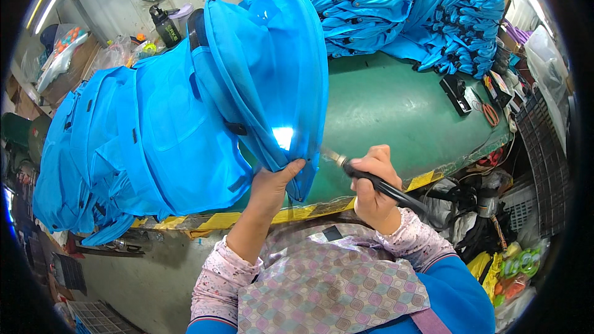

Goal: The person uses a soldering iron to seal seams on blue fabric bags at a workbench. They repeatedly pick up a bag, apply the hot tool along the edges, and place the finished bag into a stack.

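Cloth in your left hand, black tool in your right hand.
You pinch its blue edge and grip the handle; the blurry tip seems near the cloth.

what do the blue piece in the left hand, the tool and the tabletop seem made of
Blue piece: probably synthetic fabric, matte, given its soft folds. Tool: smooth black handle, likely plastic or rubber; silvery front suggests metal. Tabletop: perhaps a vinyl or rubber sheet, from its even green and dull sheen.

Greenish lettering on the side of a dark bottle
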Motion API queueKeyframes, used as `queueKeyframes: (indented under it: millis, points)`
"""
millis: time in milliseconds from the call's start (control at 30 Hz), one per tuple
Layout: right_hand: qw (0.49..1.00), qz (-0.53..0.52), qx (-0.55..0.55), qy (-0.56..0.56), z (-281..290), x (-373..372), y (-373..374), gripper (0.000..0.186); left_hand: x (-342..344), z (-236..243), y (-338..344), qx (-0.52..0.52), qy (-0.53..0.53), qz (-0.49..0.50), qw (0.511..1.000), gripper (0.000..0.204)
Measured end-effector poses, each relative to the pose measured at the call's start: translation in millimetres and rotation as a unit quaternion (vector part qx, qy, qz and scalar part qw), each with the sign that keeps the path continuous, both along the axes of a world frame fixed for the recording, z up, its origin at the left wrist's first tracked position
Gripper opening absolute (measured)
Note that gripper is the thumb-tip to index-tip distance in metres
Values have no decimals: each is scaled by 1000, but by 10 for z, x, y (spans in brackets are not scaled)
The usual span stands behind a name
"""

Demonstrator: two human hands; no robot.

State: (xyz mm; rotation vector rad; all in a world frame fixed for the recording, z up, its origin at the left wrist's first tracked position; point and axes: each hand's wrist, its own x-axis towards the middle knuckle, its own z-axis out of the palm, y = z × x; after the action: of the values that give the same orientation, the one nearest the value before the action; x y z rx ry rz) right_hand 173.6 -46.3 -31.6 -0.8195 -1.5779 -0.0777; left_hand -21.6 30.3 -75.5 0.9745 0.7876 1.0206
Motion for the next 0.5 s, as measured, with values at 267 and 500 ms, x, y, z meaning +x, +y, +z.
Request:
queueKeyframes:
  millis: [267, 500]
  points:
    - [989, -85, 50, -109, 21, -153, 765, 48, -46, 5, -251, 24, -78, 115, 990, 38]
    - [957, -241, 32, -156, -198, -77, 738, 37, -425, -218, -232, -57, -270, 124, 953, 35]
